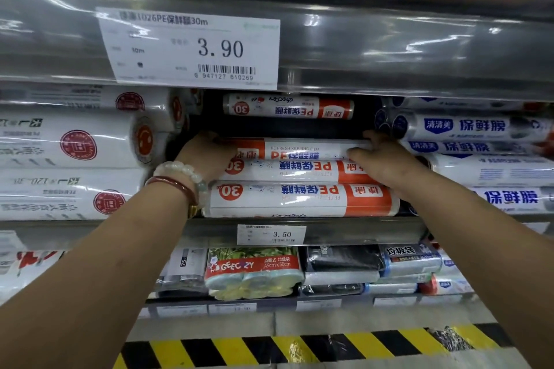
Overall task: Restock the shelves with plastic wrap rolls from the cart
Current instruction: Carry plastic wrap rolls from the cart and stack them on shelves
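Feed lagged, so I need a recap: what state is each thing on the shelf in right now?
Top roll: lying flat on the stack, held at both ends.
Left hand: grips its left end.
Right hand: grips its right end.
Lower two rolls: stacked, label upside down.
Back roll: lying alone behind.

We have a single view, taken from a wide-angle camera worn on the person's head. It faces forward into the shelving at close range, level with the middle shelf (329, 228). The upper shelf edge with its price tag (192, 48) fills the top of the frame, bowed by the lens. Toward the bottom the view tilts down past a lower shelf to the striped floor tape (299, 347). Both forearms enter from the bottom corners, reaching away from the camera.
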